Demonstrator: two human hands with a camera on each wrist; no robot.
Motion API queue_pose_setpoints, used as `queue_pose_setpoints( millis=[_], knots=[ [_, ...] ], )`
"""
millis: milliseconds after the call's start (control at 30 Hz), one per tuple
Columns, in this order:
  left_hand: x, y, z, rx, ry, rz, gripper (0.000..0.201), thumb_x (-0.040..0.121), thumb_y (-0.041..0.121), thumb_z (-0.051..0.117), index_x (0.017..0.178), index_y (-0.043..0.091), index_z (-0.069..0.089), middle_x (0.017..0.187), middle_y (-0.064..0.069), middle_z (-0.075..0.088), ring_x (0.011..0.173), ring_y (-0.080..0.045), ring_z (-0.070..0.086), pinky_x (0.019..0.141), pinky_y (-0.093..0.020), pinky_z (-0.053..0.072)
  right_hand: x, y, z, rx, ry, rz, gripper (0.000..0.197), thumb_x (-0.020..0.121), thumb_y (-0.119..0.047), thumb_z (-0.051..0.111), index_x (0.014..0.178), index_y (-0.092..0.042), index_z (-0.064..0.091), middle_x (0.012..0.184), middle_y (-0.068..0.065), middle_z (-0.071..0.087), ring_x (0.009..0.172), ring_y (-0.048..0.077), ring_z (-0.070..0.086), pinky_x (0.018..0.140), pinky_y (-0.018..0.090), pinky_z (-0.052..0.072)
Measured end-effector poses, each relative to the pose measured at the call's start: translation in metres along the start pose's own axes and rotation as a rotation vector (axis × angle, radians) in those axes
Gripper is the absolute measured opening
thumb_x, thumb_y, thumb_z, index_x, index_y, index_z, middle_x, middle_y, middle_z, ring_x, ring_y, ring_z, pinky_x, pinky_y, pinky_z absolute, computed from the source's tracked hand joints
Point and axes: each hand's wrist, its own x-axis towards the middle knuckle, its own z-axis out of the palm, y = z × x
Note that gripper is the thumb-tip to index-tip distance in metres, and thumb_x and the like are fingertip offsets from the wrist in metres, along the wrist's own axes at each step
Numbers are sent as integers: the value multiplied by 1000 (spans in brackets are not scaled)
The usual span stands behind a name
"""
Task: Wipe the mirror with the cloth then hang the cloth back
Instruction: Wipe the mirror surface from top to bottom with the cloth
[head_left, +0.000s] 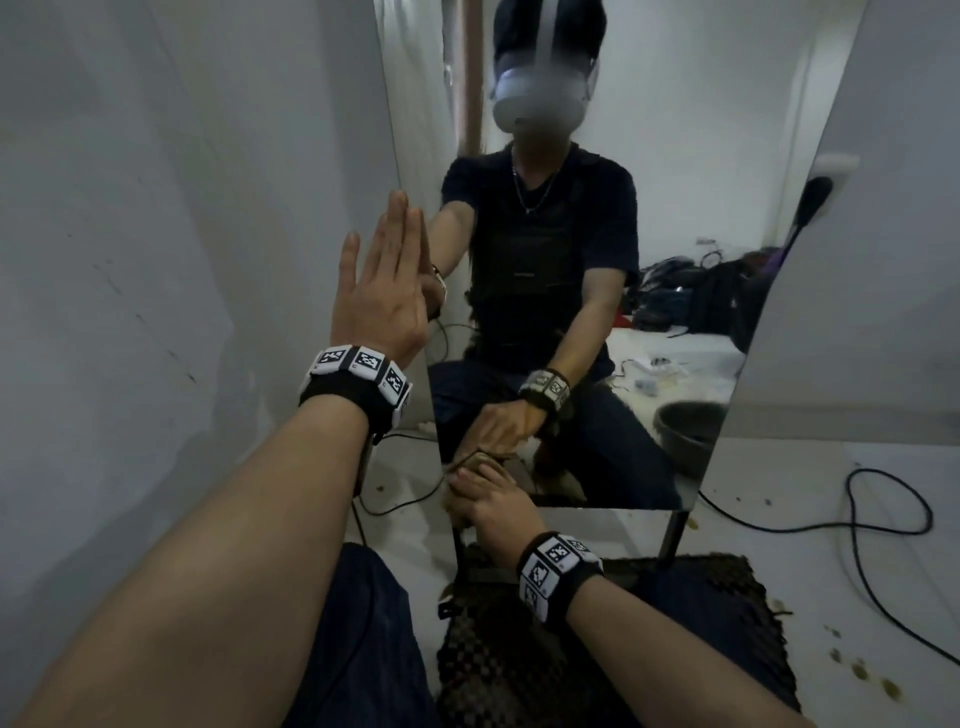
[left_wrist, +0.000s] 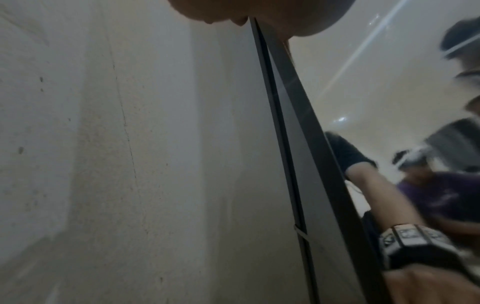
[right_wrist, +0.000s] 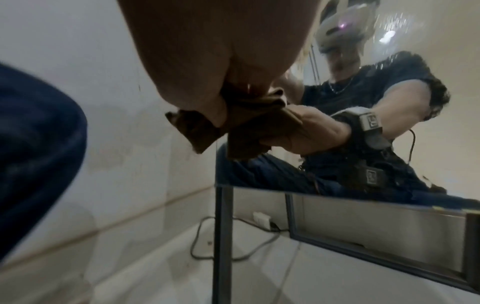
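Observation:
A tall mirror (head_left: 675, 208) on a black frame leans against the white wall. My left hand (head_left: 384, 270) lies flat with straight fingers on the mirror's left edge, about halfway up. In the left wrist view that hand (left_wrist: 259, 16) shows only at the top, by the mirror's dark edge strip (left_wrist: 285, 102). My right hand (head_left: 483, 499) grips a bunched brown cloth (head_left: 470, 461) and presses it on the glass at the lower left corner. The right wrist view shows the cloth (right_wrist: 197, 131) sticking out below the right hand (right_wrist: 207, 72), with the mirror (right_wrist: 389, 168) behind it.
The mirror stands on thin black legs (head_left: 675, 535). A dark woven mat (head_left: 623, 649) lies under my knees. A black cable (head_left: 883, 519) loops over the floor at right; another cable and a white plug (right_wrist: 261, 219) lie behind the stand. A white wall (head_left: 156, 260) is close on the left.

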Motion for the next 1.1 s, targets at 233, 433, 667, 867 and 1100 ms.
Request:
queue_pose_setpoints(
  millis=[233,433,667,867,1100],
  knots=[
    [-37,30,16,-186,79,-173,66,96,15,36,154,10,5,163,-7,6,150,-16,6,122,-46,7,5,16,-97,197,543,70,38,81,-6,66,119,-6,66,123,13,64,107,28,63,97,31,44],
    [-101,57,49,-214,-46,-87,67,92,25,41,153,7,17,161,-11,16,148,-23,19,120,-49,15,30,66,-165,24,857,95,40,84,14,56,120,-1,63,132,20,56,128,35,48,107,56,35],
    [-121,65,82,-201,-189,-81,72,93,28,39,154,8,6,163,-10,2,151,-22,2,121,-45,13,6,79,-72,-96,633,82,39,89,1,42,120,-8,65,135,9,56,132,26,44,116,46,24],
    [-121,59,91,-216,-180,-47,73,94,23,43,153,4,3,162,-14,-2,150,-26,-1,122,-45,13,-56,49,45,51,275,156,49,77,-2,43,119,-11,66,132,5,59,127,25,52,119,37,13],
    [-120,58,87,-197,-217,-37,74,96,24,42,153,3,0,162,-15,-5,150,-26,-4,122,-45,15,-56,45,49,100,181,217,50,76,-5,41,120,-10,65,132,5,59,130,21,44,115,39,17]
  ],
)
